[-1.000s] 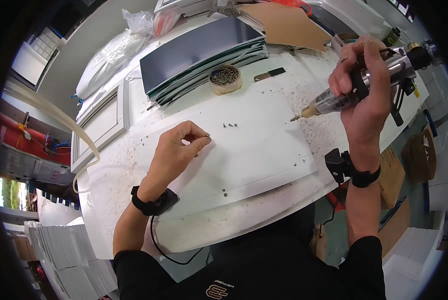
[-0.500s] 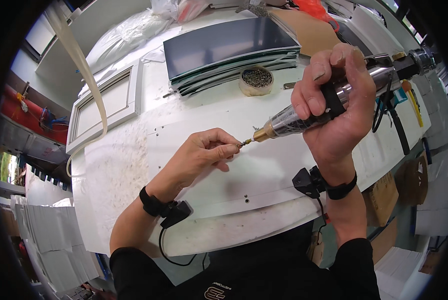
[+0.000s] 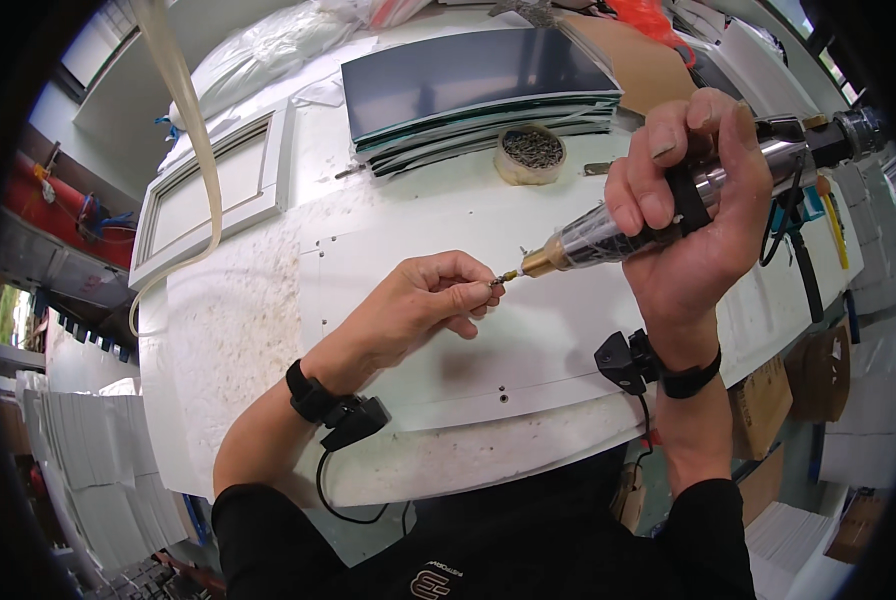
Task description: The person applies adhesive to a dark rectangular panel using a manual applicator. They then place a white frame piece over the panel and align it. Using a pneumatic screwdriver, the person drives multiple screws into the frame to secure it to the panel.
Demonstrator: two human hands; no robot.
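Observation:
My right hand [image 3: 693,205] is wrapped round a silver power screwdriver [image 3: 603,235] with a brass-coloured nose, its bit pointing down to the left. At the bit's tip, my left hand [image 3: 418,305] pinches a small screw [image 3: 497,283] between thumb and fingers, partly hidden by them. Both hands are above a white panel [image 3: 408,375] lying on the table, with small dark holes or screw heads along its edges. Beyond the hands stands a round tub [image 3: 526,174] full of small dark screws.
A stack of dark glossy panels [image 3: 478,85] lies behind the tub. A white frame [image 3: 268,190] rests at the left, with a pale hose [image 3: 203,150] hanging in front of it. Pliers-like tool handles [image 3: 806,270] lie at the right edge; cardboard boxes [image 3: 763,405] stand below.
The whole view has shifted slightly, so the table things appear a little farther right and up. Both hands keep their grips, and the bit stays at the screw.

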